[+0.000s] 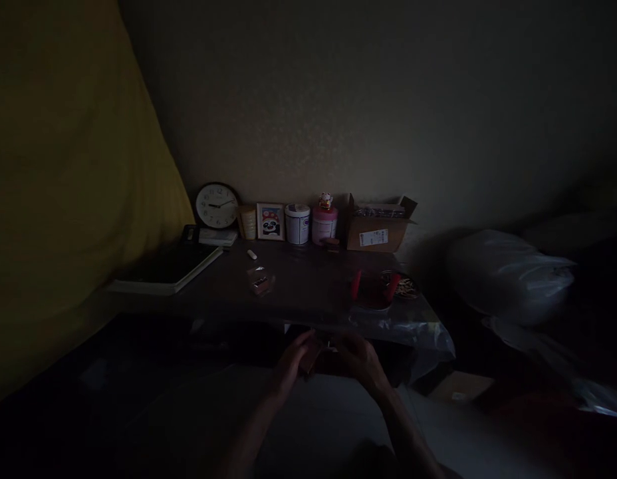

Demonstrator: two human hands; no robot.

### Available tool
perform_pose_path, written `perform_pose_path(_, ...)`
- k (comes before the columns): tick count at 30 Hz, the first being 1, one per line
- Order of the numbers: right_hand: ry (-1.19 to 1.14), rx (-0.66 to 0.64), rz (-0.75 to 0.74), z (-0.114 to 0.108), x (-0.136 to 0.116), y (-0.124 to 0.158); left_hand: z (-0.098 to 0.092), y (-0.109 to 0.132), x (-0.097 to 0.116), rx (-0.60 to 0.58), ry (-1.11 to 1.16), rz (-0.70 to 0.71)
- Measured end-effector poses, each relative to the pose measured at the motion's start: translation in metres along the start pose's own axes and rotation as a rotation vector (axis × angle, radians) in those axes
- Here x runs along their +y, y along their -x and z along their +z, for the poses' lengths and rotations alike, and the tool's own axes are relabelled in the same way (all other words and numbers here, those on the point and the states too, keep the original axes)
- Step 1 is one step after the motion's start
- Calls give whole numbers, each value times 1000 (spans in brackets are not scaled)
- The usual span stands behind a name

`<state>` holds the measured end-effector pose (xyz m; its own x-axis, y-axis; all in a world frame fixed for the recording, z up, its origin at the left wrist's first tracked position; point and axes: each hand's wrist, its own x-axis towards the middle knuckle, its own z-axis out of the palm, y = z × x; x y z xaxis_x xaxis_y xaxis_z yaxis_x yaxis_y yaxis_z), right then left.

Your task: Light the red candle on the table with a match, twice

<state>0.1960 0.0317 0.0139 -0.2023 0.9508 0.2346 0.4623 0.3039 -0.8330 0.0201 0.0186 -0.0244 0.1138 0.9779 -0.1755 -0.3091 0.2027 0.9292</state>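
The room is very dark. Just in front of the table's near edge, my left hand grips a small brownish packet that seems to have a clear wrapper. My right hand is level with it on the other side, fingers curled inward and pinched. What my right fingers hold is lost in shadow; a small pale spot shows between the two hands. On the table beyond lies a similar clear packet with brown contents, a small white object behind it.
On the covered table, a clock, picture frame, tubs and open cardboard box line the wall. A red-sided holder stands right, a large book left. Plastic bags sit right of the table.
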Motion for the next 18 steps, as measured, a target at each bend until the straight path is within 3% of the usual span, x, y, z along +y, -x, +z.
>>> perform_pose_path(4, -35, 1, 25, 1, -3, 0, -2, -7, -6, 29, -36, 75)
perform_pose_path(18, -36, 43, -3, 9, 7, -1, 1, -2, -1, 63, -141, 69)
